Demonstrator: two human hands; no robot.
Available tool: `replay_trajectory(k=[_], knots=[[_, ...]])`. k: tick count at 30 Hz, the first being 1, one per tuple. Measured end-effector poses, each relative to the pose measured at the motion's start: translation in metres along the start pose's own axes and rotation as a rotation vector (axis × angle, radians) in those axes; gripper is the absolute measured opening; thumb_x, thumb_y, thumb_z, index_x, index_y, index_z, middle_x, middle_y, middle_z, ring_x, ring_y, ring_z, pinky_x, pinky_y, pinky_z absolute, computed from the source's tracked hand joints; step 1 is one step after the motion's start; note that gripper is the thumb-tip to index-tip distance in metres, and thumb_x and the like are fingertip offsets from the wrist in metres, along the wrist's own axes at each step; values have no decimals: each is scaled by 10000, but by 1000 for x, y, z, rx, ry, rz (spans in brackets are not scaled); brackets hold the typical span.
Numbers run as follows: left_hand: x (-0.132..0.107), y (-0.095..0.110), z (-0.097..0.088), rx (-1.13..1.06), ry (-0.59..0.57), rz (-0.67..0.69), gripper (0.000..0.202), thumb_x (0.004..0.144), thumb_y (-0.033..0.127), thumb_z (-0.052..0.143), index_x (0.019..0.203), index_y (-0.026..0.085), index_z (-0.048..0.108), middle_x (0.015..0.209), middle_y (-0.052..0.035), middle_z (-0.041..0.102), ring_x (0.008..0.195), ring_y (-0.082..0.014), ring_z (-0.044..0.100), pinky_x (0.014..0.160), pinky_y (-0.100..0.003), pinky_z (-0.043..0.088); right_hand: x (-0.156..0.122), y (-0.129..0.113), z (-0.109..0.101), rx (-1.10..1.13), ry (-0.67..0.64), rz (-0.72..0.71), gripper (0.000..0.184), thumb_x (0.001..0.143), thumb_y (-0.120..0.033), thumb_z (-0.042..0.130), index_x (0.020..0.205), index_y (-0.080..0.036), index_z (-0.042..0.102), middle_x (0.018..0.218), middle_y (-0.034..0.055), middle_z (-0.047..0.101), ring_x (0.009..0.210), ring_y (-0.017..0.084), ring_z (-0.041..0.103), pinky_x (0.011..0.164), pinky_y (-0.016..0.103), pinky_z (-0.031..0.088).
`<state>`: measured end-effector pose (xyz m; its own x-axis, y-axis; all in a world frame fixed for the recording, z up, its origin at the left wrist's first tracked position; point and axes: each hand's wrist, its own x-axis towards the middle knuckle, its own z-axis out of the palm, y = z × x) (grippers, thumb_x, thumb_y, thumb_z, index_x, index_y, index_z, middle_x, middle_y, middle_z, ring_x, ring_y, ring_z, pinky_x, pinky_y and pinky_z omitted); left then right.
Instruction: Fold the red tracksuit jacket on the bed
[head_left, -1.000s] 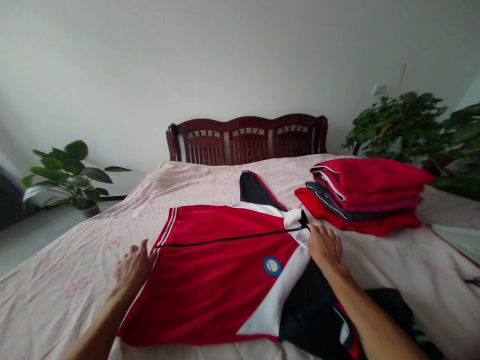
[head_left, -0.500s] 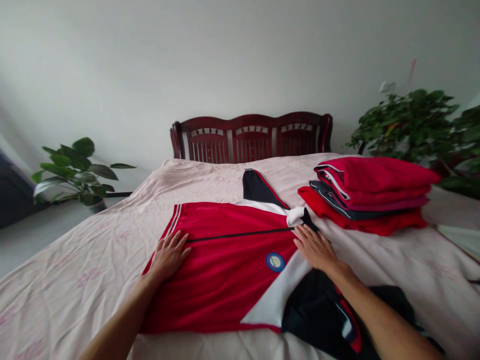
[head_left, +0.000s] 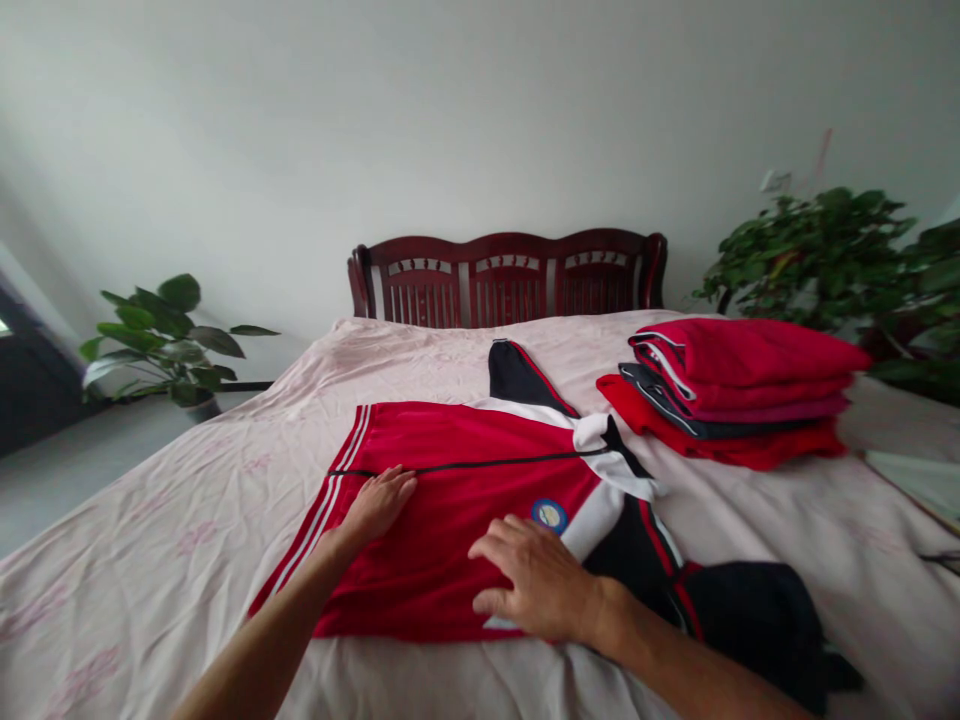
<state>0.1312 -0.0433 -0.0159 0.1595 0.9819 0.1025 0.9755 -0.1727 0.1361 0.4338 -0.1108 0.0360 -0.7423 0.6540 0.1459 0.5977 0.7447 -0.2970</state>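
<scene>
A red, white and black zip-up jacket [head_left: 450, 510] lies spread front side up on the bed, its collar [head_left: 592, 432] to the right and striped hem to the left. Its zip is closed along the middle, and a round blue badge [head_left: 549, 516] sits on the chest. My left hand [head_left: 382, 500] rests flat on the red body near the zip and hem, fingers stretched out. Over the lower chest, just below the badge, is my right hand [head_left: 529, 570] with its fingers apart; whether it touches the cloth I cannot tell. It partly hides the white panel.
A stack of folded red and dark clothes [head_left: 742, 390] stands at the right of the bed. The pale floral sheet [head_left: 150, 540] is wrinkled. Behind rises a dark wooden headboard [head_left: 510, 280]. Potted plants stand at left [head_left: 165, 340] and right [head_left: 817, 260].
My right hand has moved from the collar down and left to the lower chest, uncovering the collar. My left hand has slid right from the hem. The near sleeve lies more extended to the right.
</scene>
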Motion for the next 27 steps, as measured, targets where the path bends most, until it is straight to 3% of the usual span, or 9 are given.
replay_trajectory(k=[2,4,8,12,15,20,24,27], knots=[[1,0,5,8,-23,3,481,1027,364,266,1395,237,548,1476,-79,536,1425,-235,405,1121,-426,385,-7,-16,18,15,-85,-25,439,812,-540,687,1133,-249,621,1097,29,666,1018,240,591,886,355,455],[1,-2,8,18,-34,-11,483,1027,366,269,1423,245,517,1514,-90,489,1443,-266,374,1117,-473,382,-16,-20,34,29,-150,-51,338,858,-418,661,1139,-239,608,1093,29,671,1002,227,601,877,340,453],[-2,-4,9,42,-51,-10,457,1022,362,311,1423,290,519,1557,-57,432,1462,-284,334,1131,-490,357,-36,-18,44,63,-201,-113,274,887,-290,609,1154,-226,600,1086,32,675,992,207,599,872,317,442],[-7,5,12,67,-26,-54,528,1002,423,375,1489,228,435,1592,-102,360,1483,-330,271,1167,-518,290,-41,-20,32,61,-202,-157,333,865,-338,637,1182,-236,621,1079,40,672,983,216,597,868,322,435],[-11,14,15,100,24,-95,605,985,485,400,1523,211,373,1604,-119,326,1485,-339,260,1182,-532,256,-32,-15,14,83,-215,-172,220,918,-371,573,1072,-257,680,980,16,683,907,183,608,819,290,425],[-17,17,17,145,76,-85,585,979,492,413,1508,243,405,1591,-113,355,1477,-319,292,1188,-503,259,-24,12,-5,-12,-50,63,162,924,-295,537,904,-209,673,935,31,669,922,177,581,854,302,391],[-20,21,11,134,74,-81,564,979,466,420,1493,234,427,1586,-122,367,1477,-321,292,1181,-507,261,-39,35,-8,-14,-164,39,154,884,-254,545,811,-196,668,865,28,674,866,168,589,796,283,392],[-15,29,-5,101,63,-109,502,969,464,430,1381,202,546,1493,-131,503,1396,-314,429,1135,-491,330,-34,55,-14,112,-295,12,230,907,-272,511,789,-197,693,810,18,702,779,146,614,708,250,390]])
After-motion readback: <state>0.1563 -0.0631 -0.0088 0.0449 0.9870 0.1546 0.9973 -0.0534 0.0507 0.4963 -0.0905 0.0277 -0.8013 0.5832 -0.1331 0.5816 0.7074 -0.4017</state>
